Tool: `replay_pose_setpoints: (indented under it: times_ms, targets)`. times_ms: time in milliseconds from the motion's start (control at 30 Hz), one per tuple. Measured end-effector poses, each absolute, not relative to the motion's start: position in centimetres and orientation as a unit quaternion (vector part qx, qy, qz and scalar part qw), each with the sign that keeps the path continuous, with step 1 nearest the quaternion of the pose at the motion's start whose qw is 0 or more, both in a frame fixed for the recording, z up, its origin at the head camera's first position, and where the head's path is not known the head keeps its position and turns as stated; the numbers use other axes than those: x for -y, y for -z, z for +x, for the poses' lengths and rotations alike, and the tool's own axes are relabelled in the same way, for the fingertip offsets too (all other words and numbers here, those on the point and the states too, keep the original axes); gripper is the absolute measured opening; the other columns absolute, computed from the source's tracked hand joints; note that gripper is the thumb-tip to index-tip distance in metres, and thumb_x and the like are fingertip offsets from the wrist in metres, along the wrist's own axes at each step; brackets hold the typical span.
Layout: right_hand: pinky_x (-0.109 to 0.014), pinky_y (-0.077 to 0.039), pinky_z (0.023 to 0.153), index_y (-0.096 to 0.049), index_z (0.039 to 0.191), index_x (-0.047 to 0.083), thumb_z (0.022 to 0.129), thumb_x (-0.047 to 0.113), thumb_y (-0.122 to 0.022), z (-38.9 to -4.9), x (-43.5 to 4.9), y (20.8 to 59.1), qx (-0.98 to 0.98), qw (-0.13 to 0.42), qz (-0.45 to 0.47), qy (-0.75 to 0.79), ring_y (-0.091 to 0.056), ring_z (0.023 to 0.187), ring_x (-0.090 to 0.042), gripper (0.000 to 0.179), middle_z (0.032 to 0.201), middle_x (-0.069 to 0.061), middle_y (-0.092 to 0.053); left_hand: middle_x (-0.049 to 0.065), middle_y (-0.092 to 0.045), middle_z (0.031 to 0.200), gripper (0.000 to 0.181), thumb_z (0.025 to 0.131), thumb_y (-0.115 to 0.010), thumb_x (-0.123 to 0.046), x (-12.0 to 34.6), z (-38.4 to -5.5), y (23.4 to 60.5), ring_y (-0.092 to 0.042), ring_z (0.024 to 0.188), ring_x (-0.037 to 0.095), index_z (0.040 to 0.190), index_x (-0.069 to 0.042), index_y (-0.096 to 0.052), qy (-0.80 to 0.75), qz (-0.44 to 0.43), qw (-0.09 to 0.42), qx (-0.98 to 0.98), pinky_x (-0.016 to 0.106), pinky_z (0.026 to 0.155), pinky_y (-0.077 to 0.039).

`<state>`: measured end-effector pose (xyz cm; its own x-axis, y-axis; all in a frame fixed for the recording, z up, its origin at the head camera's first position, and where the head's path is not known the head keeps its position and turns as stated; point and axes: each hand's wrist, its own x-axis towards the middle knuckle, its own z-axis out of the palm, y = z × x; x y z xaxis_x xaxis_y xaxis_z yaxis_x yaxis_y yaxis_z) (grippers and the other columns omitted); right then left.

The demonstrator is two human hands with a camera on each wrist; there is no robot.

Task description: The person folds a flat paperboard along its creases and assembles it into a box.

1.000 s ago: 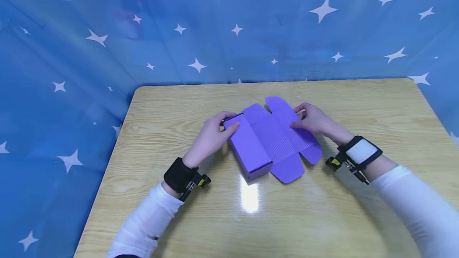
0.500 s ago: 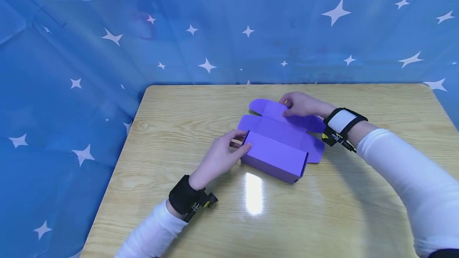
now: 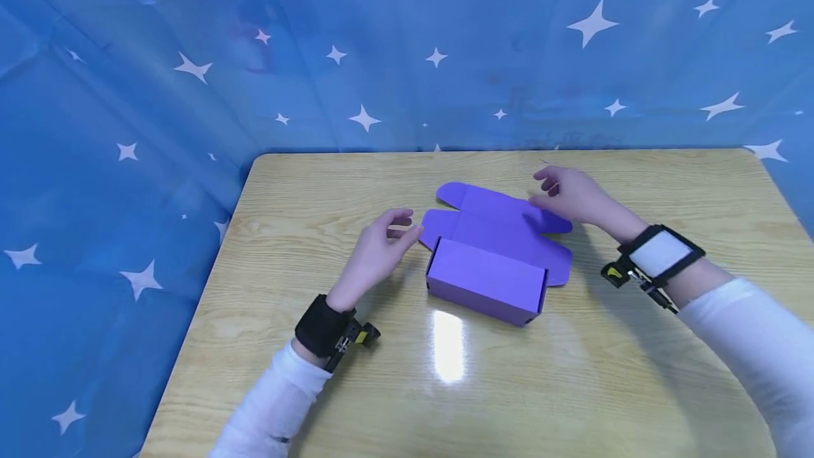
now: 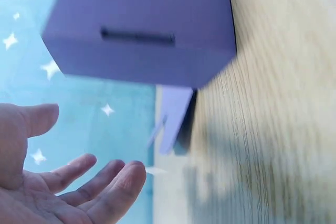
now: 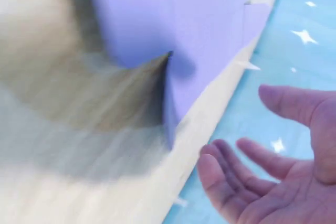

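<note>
A purple cardboard box (image 3: 486, 278) stands on the table, its long side facing the person. Its lid (image 3: 492, 221) lies folded back toward the far side, with rounded flaps at the ends. My left hand (image 3: 379, 251) is just left of the box, fingers loosely bent and apart from it. In the left wrist view a slot shows in the box's end wall (image 4: 136, 51), with the spread fingers (image 4: 113, 187) beside it. My right hand (image 3: 575, 196) hovers by the lid's far right flap (image 3: 550, 221). The right wrist view shows its fingers (image 5: 226, 182) relaxed, holding nothing.
The box stands on a light wood-grain table (image 3: 305, 203) with a bright reflection in front of it. A blue curtain (image 3: 394, 55) with white stars hangs behind the table and on its left. Each wrist wears a black strap (image 3: 324, 327) with a small camera.
The box has been turned so its long side faces the person and its lid points away. Both hands have since let go; the left drew back left, the right moved off rightward.
</note>
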<state>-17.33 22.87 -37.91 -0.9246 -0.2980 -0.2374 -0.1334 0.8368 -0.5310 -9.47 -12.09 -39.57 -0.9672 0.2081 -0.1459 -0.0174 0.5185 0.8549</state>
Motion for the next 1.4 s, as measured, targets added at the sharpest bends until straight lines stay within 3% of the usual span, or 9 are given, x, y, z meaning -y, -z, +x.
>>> replay_pose_setpoints:
  times_ms: [133, 267, 400, 567, 700, 800, 1067, 1300, 1400]
  targets:
    - [-0.049, -0.061, 0.086, -0.056, 0.14, -0.015, 0.102, 0.026, -0.066, -14.1, -25.3, 38.1, -0.947, 0.159, -0.082, 0.267, -0.07, 0.107, -0.047, 0.056, 0.123, -0.037, -0.068, 0.021, -0.065, 0.142, 0.056, 0.106, -0.062, -0.036, 12.8, -11.4, 40.4, -0.07, 0.127, 0.037, 0.15, -0.002, -0.053, -0.48, 0.038, 0.121, -0.868, 0.041, 0.09, -0.064]
    - [-0.028, -0.056, 0.067, -0.062, 0.132, -0.013, 0.104, 0.028, -0.064, -11.8, -26.5, 39.3, -0.937, 0.19, -0.063, 0.286, -0.074, 0.084, -0.024, 0.05, 0.105, -0.026, -0.075, 0.022, -0.066, 0.142, 0.057, 0.106, -0.061, -0.034, 13.1, -12.6, 41.1, -0.07, 0.126, 0.035, 0.152, -0.001, -0.051, -0.466, 0.029, 0.142, -0.873, 0.033, 0.086, -0.063]
    - [-0.023, -0.056, 0.066, -0.067, 0.126, -0.01, 0.104, 0.029, -0.064, -10.9, -26.4, 40.5, -0.915, 0.238, -0.057, 0.32, -0.07, 0.077, -0.008, 0.045, 0.094, -0.012, -0.079, 0.022, -0.067, 0.141, 0.056, 0.106, -0.061, -0.032, 12.8, -13.3, 41.6, -0.072, 0.12, 0.035, 0.151, 0.0, -0.051, -0.454, 0.03, 0.155, -0.877, 0.038, 0.092, -0.063]
    - [-0.022, -0.059, 0.067, -0.069, 0.119, -0.009, 0.102, 0.025, -0.069, -10.9, -25.7, 41.3, -0.885, 0.28, -0.042, 0.37, -0.069, 0.074, -0.003, 0.039, 0.085, 0.0, -0.078, 0.023, -0.071, 0.135, 0.052, 0.105, -0.061, -0.029, 12.2, -13.9, 42.2, -0.071, 0.122, 0.034, 0.146, 0.002, -0.057, -0.429, 0.05, 0.154, -0.889, 0.044, 0.104, -0.059]
    - [-0.021, -0.058, 0.064, -0.066, 0.114, -0.008, 0.101, 0.02, -0.069, -11.6, -25.4, 41.6, -0.865, 0.297, -0.03, 0.403, -0.067, 0.068, -0.002, 0.032, 0.075, 0.009, -0.072, 0.021, -0.075, 0.123, 0.047, 0.102, -0.065, -0.023, 12.1, -14.0, 42.5, -0.073, 0.103, 0.029, 0.142, 0.002, -0.062, -0.42, 0.052, 0.155, -0.893, 0.032, 0.089, -0.058]
    - [-0.019, -0.06, 0.066, -0.061, 0.12, -0.011, 0.102, 0.017, -0.067, -12.4, -25.2, 41.5, -0.845, 0.303, -0.013, 0.441, -0.067, 0.069, 0.0, 0.034, 0.077, 0.012, -0.07, 0.022, -0.076, 0.12, 0.046, 0.102, -0.066, -0.019, 12.2, -14.0, 42.6, -0.075, 0.091, 0.026, 0.142, 0.003, -0.061, -0.43, 0.04, 0.157, -0.888, 0.022, 0.076, -0.056]
    - [-0.02, -0.063, 0.074, -0.051, 0.141, -0.015, 0.106, 0.017, -0.06, -13.7, -24.9, 40.4, -0.836, 0.269, 0.001, 0.478, -0.068, 0.076, 0.002, 0.048, 0.087, 0.014, -0.071, 0.023, -0.073, 0.117, 0.043, 0.101, -0.066, -0.012, 12.2, -14.3, 42.3, -0.072, 0.08, 0.017, 0.141, 0.004, -0.061, -0.488, 0.006, 0.139, -0.862, 0.022, 0.069, -0.062]
    - [-0.021, -0.064, 0.076, -0.056, 0.138, -0.013, 0.106, 0.019, -0.061, -13.5, -24.4, 38.5, -0.859, 0.199, 0.006, 0.472, -0.068, 0.076, 0.005, 0.045, 0.094, 0.009, -0.071, 0.022, -0.068, 0.119, 0.043, 0.102, -0.065, -0.01, 12.3, -14.1, 40.8, -0.067, 0.075, 0.01, 0.142, 0.004, -0.059, -0.546, 0.002, 0.103, -0.832, 0.041, 0.075, -0.067]
    - [-0.022, -0.064, 0.074, -0.063, 0.133, -0.009, 0.105, 0.024, -0.064, -13.0, -24.0, 37.4, -0.883, 0.145, -0.005, 0.447, -0.068, 0.074, 0.006, 0.043, 0.097, -0.002, -0.076, 0.023, -0.069, 0.118, 0.04, 0.102, -0.065, -0.008, 12.4, -14.0, 40.2, -0.067, 0.074, 0.006, 0.14, 0.004, -0.06, -0.562, 0.009, 0.072, -0.824, 0.047, 0.079, -0.067]
